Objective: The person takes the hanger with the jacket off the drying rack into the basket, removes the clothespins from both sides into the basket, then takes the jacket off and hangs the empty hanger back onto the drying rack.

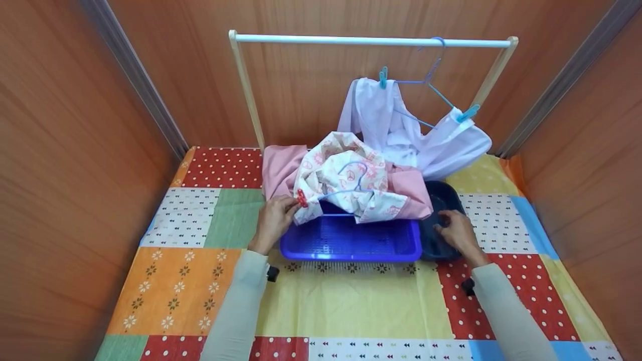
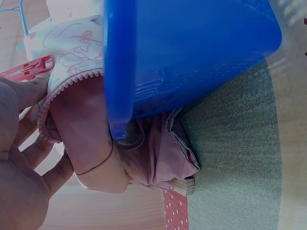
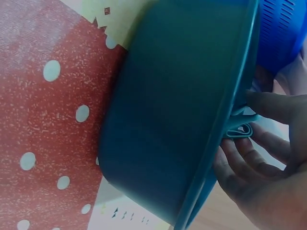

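My left hand (image 1: 273, 223) pinches a red clothespin (image 1: 302, 198) at the left corner of a white cloth with a pink print (image 1: 326, 160). A blue wire hanger (image 1: 358, 185) lies across that cloth, hook upward. The cloth is bunched over pink fabric (image 1: 283, 170) and the back of a blue plastic basket (image 1: 351, 240). In the right wrist view my right hand (image 3: 273, 153) holds a teal clothespin (image 3: 242, 124) between thumb and fingers, at the rim of a dark teal tub (image 3: 168, 105). From the head view that clothespin is hidden by the hand.
Behind stands a rack with a white rail (image 1: 331, 39) and wooden legs. A second blue hanger (image 1: 429, 75) hangs at its right, holding a white garment (image 1: 371, 105) with two teal clothespins. A patchwork cloth (image 1: 351, 306) covers the table; wooden panels enclose three sides.
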Demonstrator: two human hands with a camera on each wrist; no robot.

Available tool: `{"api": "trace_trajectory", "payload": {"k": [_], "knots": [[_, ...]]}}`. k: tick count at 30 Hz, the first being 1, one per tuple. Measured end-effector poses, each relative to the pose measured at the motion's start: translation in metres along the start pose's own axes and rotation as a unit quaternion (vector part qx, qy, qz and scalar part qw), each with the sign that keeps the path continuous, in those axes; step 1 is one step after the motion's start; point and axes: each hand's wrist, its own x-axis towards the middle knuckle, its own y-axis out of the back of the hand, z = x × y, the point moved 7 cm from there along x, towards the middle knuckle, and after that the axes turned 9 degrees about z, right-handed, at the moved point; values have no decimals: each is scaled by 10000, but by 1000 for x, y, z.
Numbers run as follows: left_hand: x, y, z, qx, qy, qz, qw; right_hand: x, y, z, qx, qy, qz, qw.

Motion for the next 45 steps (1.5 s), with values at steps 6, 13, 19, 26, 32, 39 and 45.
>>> {"api": "trace_trajectory", "payload": {"k": [6, 13, 19, 26, 32, 39, 45], "knots": [[0, 0, 0, -8, 56, -30, 10000, -2, -7, 4, -210, 15, -202, 9996], [0, 1, 0, -11, 88, -24, 10000, -2, -7, 6, -115, -48, -282, 9995], [0, 0, -1, -21, 104, -32, 9999, -3, 4, 4, 60, -222, -201, 9995], [-1, 1, -1, -55, 69, 8, 10000, -8, 19, -2, 87, -231, -222, 9994], [-1, 1, 0, -59, 69, 27, 10000, -20, 30, -9, 181, -465, -366, 9981], [-1, 2, 0, -111, 59, 52, 9999, -30, 44, -28, 350, -210, -136, 9991], [-1, 1, 0, -158, 61, 38, 9998, -36, 52, -44, 219, -132, -76, 9996]]}}
